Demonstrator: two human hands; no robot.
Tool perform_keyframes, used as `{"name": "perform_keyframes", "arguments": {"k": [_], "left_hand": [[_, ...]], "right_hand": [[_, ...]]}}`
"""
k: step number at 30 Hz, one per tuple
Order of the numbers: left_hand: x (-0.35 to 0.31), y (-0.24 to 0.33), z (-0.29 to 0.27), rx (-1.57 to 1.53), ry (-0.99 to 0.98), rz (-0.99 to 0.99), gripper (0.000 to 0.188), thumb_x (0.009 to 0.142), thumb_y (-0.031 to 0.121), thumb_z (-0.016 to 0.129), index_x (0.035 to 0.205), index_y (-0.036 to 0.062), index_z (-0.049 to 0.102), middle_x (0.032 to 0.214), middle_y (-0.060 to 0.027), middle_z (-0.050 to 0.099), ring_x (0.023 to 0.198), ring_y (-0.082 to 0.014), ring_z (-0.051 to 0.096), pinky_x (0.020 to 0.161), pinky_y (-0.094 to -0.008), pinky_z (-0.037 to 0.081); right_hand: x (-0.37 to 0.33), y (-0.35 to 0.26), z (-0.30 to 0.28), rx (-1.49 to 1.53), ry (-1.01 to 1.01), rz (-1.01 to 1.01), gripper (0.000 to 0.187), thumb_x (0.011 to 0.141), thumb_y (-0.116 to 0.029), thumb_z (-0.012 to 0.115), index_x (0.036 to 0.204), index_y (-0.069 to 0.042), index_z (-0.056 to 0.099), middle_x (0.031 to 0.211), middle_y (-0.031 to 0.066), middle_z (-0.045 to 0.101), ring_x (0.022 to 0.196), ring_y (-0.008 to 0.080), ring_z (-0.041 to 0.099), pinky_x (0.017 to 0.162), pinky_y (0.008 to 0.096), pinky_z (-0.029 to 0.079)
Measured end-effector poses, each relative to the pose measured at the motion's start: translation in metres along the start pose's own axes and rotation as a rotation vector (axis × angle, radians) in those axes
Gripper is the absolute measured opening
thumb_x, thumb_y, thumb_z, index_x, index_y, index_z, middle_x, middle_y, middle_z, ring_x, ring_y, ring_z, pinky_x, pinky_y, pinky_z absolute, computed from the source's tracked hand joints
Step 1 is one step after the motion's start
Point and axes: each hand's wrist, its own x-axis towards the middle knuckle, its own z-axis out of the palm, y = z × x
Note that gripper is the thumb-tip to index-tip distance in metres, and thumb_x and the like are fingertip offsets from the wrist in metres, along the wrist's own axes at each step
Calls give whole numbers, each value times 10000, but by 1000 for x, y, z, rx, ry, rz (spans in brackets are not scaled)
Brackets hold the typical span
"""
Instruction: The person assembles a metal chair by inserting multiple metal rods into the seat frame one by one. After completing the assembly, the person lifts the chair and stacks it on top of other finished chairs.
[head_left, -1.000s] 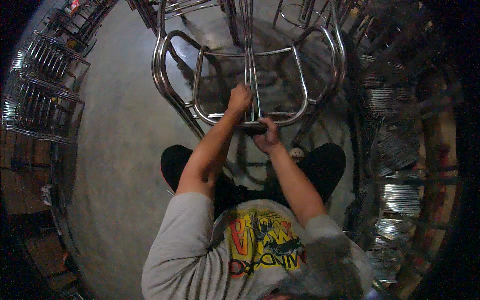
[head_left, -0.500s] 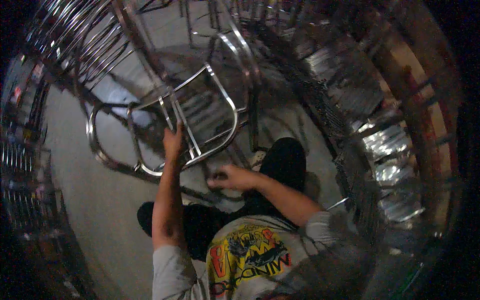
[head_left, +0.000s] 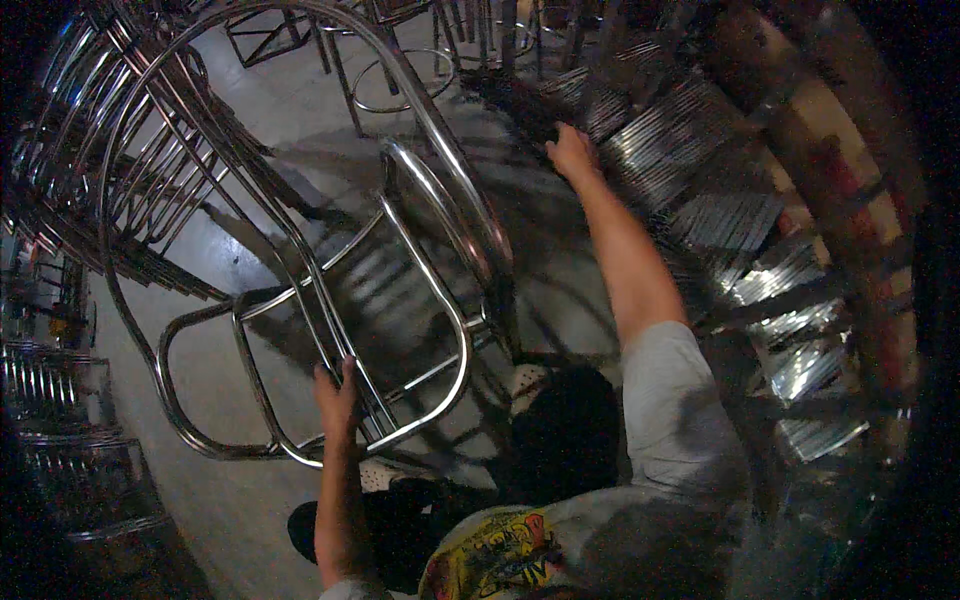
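Observation:
A chair frame of bent, shiny metal tube (head_left: pixel 465 350) stands tilted in front of me, with a tall curved back loop and a rounded seat loop. My left hand (head_left: pixel 338 400) is closed around the pair of straight bars across the seat loop, near its close end. My right hand (head_left: pixel 575 158) reaches far out to the right, beside a dark edge next to stacked metal tubes (head_left: pixel 670 135). Its thumb and forefinger look apart, and I see nothing between them. The other fingers are partly hidden.
More bent-tube frames (head_left: pixel 170 190) stand nested at the far left. Stools with ring footrests (head_left: pixel 405 80) are at the back. Bundles of short shiny tubes (head_left: pixel 790 315) line the right side. Further metal racks (head_left: pixel 60 390) stand at the left edge above the concrete floor (head_left: pixel 200 500).
My right hand has swung from beside the seat loop out to the far right. The chair frame appears larger and lower in view, with my left hand still on its bars.

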Motion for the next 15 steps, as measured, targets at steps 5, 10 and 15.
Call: {"name": "perform_keyframes", "arguments": {"k": [5,10,15], "left_hand": [[1,7,1,112,4,-14,414,924,352,599,1095,-19,531,925,-128,614,848,-218,577,783,-356,461],[-5,9,8,16,55,-34,440,951,338,556,1163,-39,480,951,-140,614,849,-210,578,796,-355,457],[-6,17,2,70,-12,9,467,956,350,535,1182,-51,456,950,-187,625,809,-260,607,756,-389,477]], "right_hand": [[37,-8,25,-211,-224,50,368,823,-195,608,1183,-118,610,1164,177,614,1074,372,581,917,446,474],[36,-21,20,-117,-116,0,322,861,-212,551,1159,-107,611,1146,187,615,1069,397,568,901,461,465],[40,-80,-24,455,411,-166,371,944,-310,457,1146,-30,593,1109,197,636,1089,391,569,923,454,435]]}}
